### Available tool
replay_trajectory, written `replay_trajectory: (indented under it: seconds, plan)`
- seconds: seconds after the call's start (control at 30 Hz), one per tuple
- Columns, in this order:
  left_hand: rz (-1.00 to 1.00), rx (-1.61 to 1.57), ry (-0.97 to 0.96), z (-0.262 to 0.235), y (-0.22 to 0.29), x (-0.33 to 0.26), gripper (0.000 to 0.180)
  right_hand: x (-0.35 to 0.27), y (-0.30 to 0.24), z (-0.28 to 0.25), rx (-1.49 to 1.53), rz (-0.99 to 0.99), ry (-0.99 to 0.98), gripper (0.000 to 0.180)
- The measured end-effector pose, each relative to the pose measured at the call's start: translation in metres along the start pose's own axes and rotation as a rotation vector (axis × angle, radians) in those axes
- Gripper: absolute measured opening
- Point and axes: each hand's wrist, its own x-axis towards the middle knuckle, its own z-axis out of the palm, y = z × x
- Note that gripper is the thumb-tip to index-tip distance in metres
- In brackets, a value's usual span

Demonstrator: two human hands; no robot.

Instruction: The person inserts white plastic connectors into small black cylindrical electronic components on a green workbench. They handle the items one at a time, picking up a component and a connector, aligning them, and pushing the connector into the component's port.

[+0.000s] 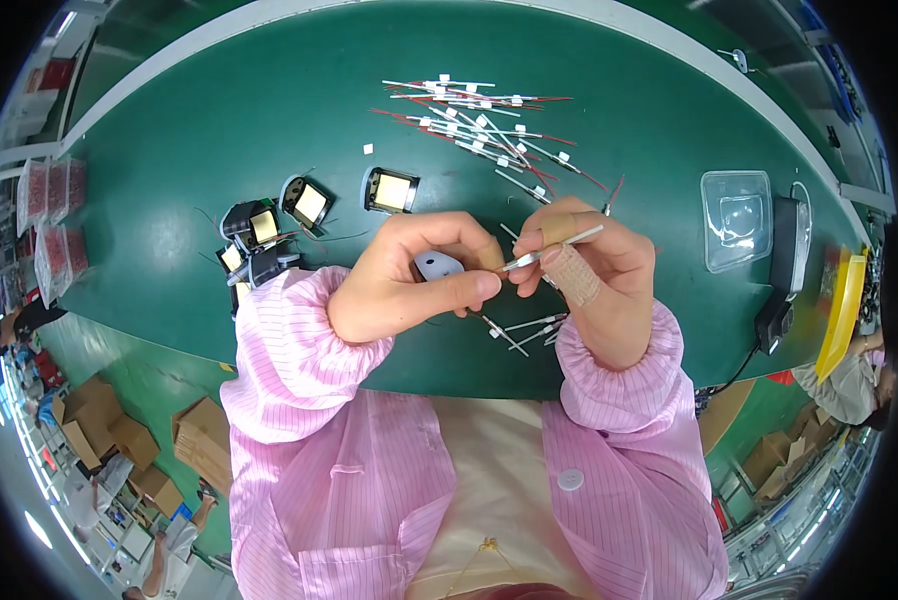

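Observation:
My left hand (394,285) is closed around a small rounded grey plastic housing (437,265) with dark holes; the fingers hide most of it. In my right hand (614,280), a thin white-sleeved wire (581,236) is pinched between thumb and fingers, and a beige bandage wraps the thumb. The wire's near end meets the left fingertips, where the exact contact is hard to make out. Beneath the hands lie several more white-sleeved wires (535,328). Left of my left hand sit several black housings (392,190) with cream pads and loose leads.
A loose pile of white-sleeved wires with red ends (479,125) lies on the green table (269,110). At the right are a clear plastic box (736,220), a black device (789,250) with a cable and a yellow tray (842,315). Cardboard boxes (99,415) stand on the floor.

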Motion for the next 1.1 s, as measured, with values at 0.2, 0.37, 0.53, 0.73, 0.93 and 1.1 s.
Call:
replay_trajectory:
  seconds: [0.2,0.37,0.53,0.73,0.93,1.1]
  plan:
    - [0.273,0.333,0.114,0.002,-0.004,-0.001,0.008,0.000,-0.004,0.002,-0.067,-0.024,0.044,0.012]
    - [0.039,0.073,0.003,0.000,0.002,-0.002,0.008,-0.001,-0.001,-0.002,-0.044,-0.046,-0.007,0.010]
    - [0.084,0.117,-0.064,0.001,0.004,-0.002,0.012,0.000,-0.003,-0.003,-0.013,-0.020,-0.066,0.010]
    - [0.062,0.109,-0.116,-0.002,0.004,-0.003,0.017,0.003,-0.006,-0.004,-0.273,-0.173,-0.102,0.010]
    - [0.029,0.112,-0.084,-0.001,0.002,-0.003,0.018,0.001,-0.014,0.001,-0.632,-0.276,-0.135,0.014]
    - [0.092,0.126,-0.115,-0.001,0.001,-0.002,0.017,0.005,-0.014,-0.002,-0.633,-0.337,-0.182,0.012]
